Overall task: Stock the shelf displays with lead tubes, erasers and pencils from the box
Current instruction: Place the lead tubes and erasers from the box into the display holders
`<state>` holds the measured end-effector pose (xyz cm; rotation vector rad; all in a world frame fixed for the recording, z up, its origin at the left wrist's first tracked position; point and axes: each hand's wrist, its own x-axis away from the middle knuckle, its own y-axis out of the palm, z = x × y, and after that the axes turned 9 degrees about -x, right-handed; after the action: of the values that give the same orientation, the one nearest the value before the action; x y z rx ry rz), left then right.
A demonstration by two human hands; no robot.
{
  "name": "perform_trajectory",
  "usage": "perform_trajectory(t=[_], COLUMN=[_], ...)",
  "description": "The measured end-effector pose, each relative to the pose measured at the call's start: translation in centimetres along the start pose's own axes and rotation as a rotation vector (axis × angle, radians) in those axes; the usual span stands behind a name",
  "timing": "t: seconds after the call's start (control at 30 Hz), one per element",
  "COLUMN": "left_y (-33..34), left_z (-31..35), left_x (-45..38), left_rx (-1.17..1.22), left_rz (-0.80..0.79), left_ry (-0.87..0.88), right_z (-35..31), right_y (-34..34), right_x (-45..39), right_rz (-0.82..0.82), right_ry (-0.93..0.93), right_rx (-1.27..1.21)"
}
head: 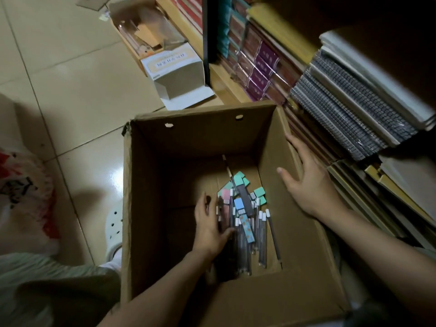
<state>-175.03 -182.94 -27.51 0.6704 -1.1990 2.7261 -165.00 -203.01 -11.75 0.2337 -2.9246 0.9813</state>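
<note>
Lead tubes (245, 234): box (146, 208) floor, long axes 12-to-6
Left hand (208, 228): nearer, fingers loose, touching their 9 o'clock edge, gripping nothing (seemingly)
Right hand (306, 180): flat, bracing the 3 o'clock wall

Box (146, 185): open cardboard, on tiled floor beside shelf (354, 95).
Left hand (210, 223): inside box, touching lead tubes (262, 234).
Right hand (309, 182): fingers spread on box's right wall.
Erasers (259, 193): box bottom, beyond tubes.
</note>
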Motion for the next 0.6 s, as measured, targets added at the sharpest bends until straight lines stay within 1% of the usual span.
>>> perform_trajectory(t=[0.03,0.07,0.1,0.13,0.17,0.2,0.23,0.27,0.37,0.43,0.5,0.57,0.6], left_y=[-0.4,-0.8,-1.0,-1.1,-1.2,-1.1,-1.0,-0.9,-0.7,-0.9,-1.2,-1.7,-2.1], left_z=[-0.3,-0.7,-1.0,-1.0,-0.7,-0.3,0.2,0.6,0.7,0.1,0.0,0.4,0.6], left_x=[0.7,1.4,2.1,2.7,3.2,3.6,3.8,3.9,4.3,4.7,4.8,4.7,4.6], left_rx=[-0.125,-0.276,-0.390,-0.406,-0.369,-0.322,-0.287,-0.266,-0.251,-0.264,-0.284,-0.302,-0.310], left_rz=[-0.012,-0.039,-0.111,-0.240,-0.409,-0.589,-0.736,-0.850,-1.081,-1.191,-1.229,-1.192,-1.125], left_ry=[0.060,0.181,0.322,0.412,0.424,0.374,0.312,0.250,0.109,0.086,0.061,0.022,0.002], right_z=[0.0,-0.1,-0.1,-0.2,-0.2,-0.2,-0.1,-0.1,0.1,0.1,0.1,0.2,0.3], right_y=[0.0,0.1,0.2,0.2,0.2,0.2,0.2,0.2,0.3,0.3,0.2,0.2,0.2], right_x=[-0.1,-0.1,-0.2,-0.3,-0.3,-0.3,-0.3,-0.3,-0.3,-0.4,-0.4,-0.5,-0.5], right_rz=[0.003,0.006,0.011,0.016,0.021,0.023,0.025,0.027,0.030,0.026,0.023,0.024,0.025], right_ry=[-0.004,-0.005,-0.007,-0.009,-0.008,-0.005,-0.004,-0.004,-0.003,-0.009,-0.009,-0.009,-0.011], right_rx=[0.002,-0.001,-0.003,0.001,0.006,0.008,0.004,-0.001,0.005,-0.008,-0.011,-0.006,-0.002])
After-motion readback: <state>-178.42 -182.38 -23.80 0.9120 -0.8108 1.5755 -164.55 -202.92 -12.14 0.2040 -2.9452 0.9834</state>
